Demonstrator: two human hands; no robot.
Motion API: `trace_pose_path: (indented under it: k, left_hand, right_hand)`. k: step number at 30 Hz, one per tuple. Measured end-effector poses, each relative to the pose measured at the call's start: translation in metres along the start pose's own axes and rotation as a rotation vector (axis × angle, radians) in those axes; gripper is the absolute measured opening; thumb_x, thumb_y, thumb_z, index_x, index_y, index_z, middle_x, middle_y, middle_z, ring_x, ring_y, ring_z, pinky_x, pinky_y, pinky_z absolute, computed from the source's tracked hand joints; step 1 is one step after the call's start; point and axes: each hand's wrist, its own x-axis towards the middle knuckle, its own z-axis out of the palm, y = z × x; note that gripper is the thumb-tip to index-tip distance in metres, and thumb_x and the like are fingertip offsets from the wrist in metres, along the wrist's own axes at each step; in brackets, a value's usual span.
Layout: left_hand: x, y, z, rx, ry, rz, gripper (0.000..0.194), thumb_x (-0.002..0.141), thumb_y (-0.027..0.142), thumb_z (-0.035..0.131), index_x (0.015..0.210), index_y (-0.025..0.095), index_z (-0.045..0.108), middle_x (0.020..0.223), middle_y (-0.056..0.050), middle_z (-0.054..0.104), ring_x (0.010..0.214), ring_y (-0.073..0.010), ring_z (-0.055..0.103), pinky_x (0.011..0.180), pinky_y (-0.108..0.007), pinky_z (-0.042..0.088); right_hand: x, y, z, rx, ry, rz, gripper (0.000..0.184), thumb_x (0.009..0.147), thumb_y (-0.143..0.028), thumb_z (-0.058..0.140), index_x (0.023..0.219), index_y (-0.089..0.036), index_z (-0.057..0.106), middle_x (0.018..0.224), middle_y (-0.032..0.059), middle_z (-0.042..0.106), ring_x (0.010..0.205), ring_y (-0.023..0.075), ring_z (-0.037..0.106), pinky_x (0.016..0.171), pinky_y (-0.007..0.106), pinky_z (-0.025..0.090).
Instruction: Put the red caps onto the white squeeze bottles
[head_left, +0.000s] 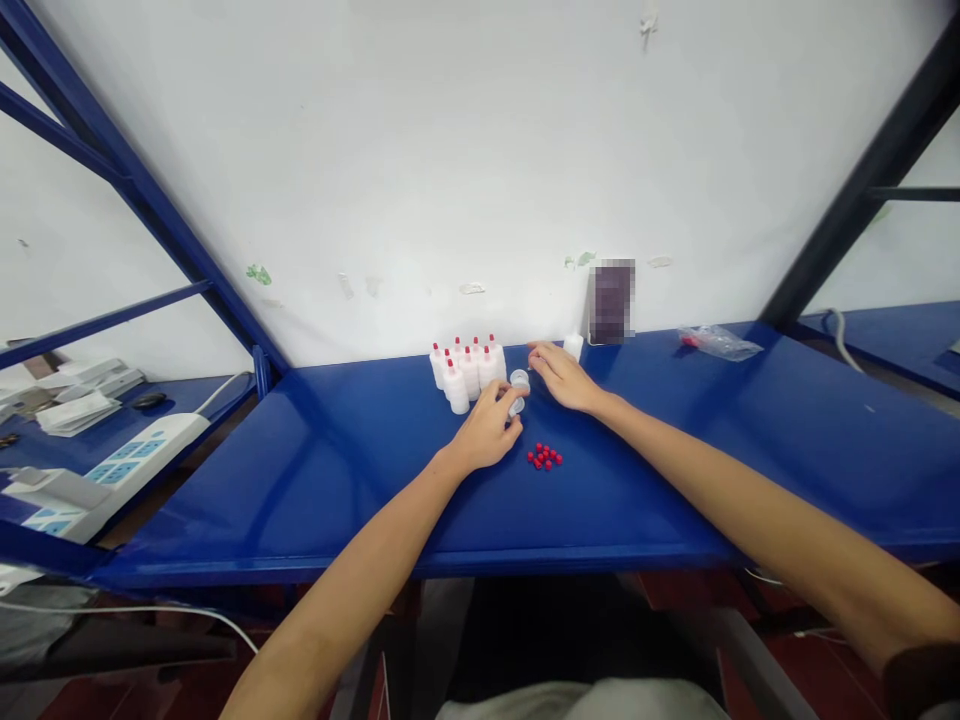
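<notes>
My left hand point(489, 428) is closed around a small translucent round container point(518, 379) with what looks like a lid; its exact kind is too small to tell. Just right of it, my right hand point(564, 376) has its thumb and fingers pinched together, and whatever is between them is hidden. Several white bottles with red tips point(466, 372) stand upright in a cluster beside my left hand. Behind my right hand, a white bottle point(574, 345) is partly covered. A loose pile of small red caps point(544, 457) lies in front of both hands.
The blue table point(337, 480) meets a white wall. A dark blurred-out rectangle point(612, 302) leans there. A clear plastic bag point(721, 343) with something red lies at right. At left are a power strip point(127, 465) and papers point(79, 412). Blue frame posts point(161, 205) rise leftward.
</notes>
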Motion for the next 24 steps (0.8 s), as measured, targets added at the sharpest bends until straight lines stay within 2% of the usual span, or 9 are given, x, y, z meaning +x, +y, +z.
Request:
trace_pose_path:
  k: [5,9,14,18,24]
  left_hand:
    - [-0.001,0.0,0.0,0.003,-0.016,-0.035,0.051,0.082,0.008,0.044,0.131,0.018,0.05,0.114,-0.011,0.047,0.11,-0.0225,0.05,0.102,-0.04,0.046]
    - [-0.002,-0.001,0.002,0.013,-0.019,-0.038,0.05,0.081,0.009,0.044,0.13,0.017,0.05,0.115,-0.011,0.047,0.11,-0.0226,0.05,0.103,-0.04,0.045]
    - [-0.003,0.0,0.002,0.087,0.004,-0.078,0.045,0.083,0.013,0.048,0.127,0.018,0.05,0.116,-0.011,0.047,0.112,-0.0241,0.05,0.105,-0.043,0.042]
    - [-0.004,-0.001,0.001,0.06,-0.051,-0.043,0.04,0.089,0.017,0.046,0.129,0.017,0.049,0.113,-0.011,0.049,0.105,-0.0225,0.054,0.101,-0.041,0.045]
    - [-0.002,-0.002,0.0,-0.058,-0.088,0.005,0.043,0.093,0.028,0.053,0.135,0.022,0.044,0.112,-0.008,0.055,0.098,-0.0207,0.057,0.095,-0.04,0.048]
  right_hand:
    - [0.011,-0.001,0.01,0.126,-0.063,0.129,0.033,0.099,-0.043,0.031,0.087,-0.023,0.054,0.097,0.0049,0.07,0.09,0.0209,0.064,0.083,0.033,0.047]
    - [0.007,-0.011,0.015,0.211,-0.101,0.132,0.033,0.099,-0.044,0.031,0.087,-0.024,0.054,0.091,0.0017,0.07,0.078,0.0173,0.063,0.073,0.029,0.046]
    - [0.0,-0.024,0.018,0.199,-0.099,0.082,0.03,0.099,-0.04,0.032,0.087,-0.023,0.054,0.082,0.0005,0.067,0.076,0.0168,0.061,0.074,0.028,0.044]
    - [-0.003,-0.031,0.02,0.095,-0.128,0.042,0.027,0.099,-0.037,0.032,0.088,-0.023,0.053,0.076,0.0002,0.062,0.071,0.0173,0.058,0.069,0.028,0.041]
    - [-0.016,-0.023,0.006,-0.019,-0.123,0.052,0.025,0.098,-0.037,0.037,0.089,-0.023,0.055,0.075,0.0021,0.063,0.072,0.0195,0.057,0.068,0.03,0.04]
